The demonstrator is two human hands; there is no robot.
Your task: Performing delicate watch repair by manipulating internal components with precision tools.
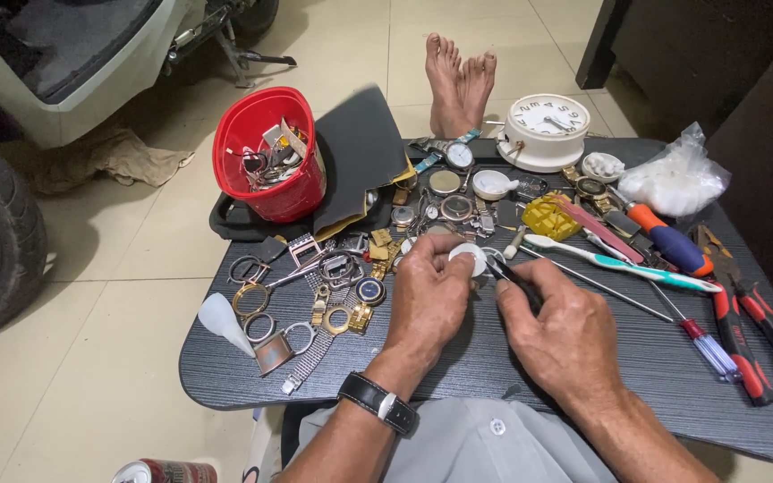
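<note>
Disc [469, 257], small, round and white, sat pinched at its rim in the left hand [428, 300], just in front of the heap of watch cases [445, 210].
It looked light, stiff and easily marred, best held by the edge; the right hand [558, 335] pinched a dark slim tool [510, 274], tip touching the disc, toothbrush [619, 261] beyond it, red tub [272, 152] behind the heap on the dark tabletop [583, 394].
</note>
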